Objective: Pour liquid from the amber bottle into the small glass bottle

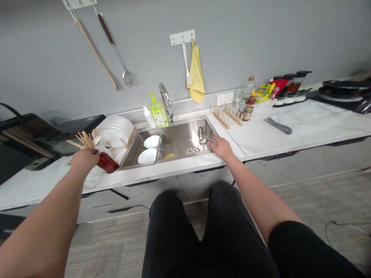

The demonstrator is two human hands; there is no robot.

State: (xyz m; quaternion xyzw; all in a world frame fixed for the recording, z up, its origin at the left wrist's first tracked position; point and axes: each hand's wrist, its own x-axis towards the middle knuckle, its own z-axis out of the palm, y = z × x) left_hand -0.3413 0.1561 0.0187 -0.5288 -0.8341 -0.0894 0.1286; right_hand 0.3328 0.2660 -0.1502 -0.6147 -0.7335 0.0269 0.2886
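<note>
My left hand [84, 159] is closed around the neck end of a bottle of dark red liquid [108, 163]. The bottle lies tilted above the counter, its base pointing toward the sink. Wooden chopsticks [84, 139] stick up just behind this hand, beside a stack of white plates [114, 129]. At the right rim of the steel sink [185, 135] is my right hand [220, 148], fingers curled. Something small and greyish shows at its fingertips, too unclear to name. Two white bowls [147, 155] sit in the wire basket [136, 148] at the sink's left.
Behind the sink stand a faucet [165, 102] and a green soap bottle [158, 112]. To the right are a wooden rack [228, 116], a jar [247, 113], a white basket of condiments [261, 105] and a dark grey utensil [277, 126]. A yellow cloth [197, 75] hangs on the wall.
</note>
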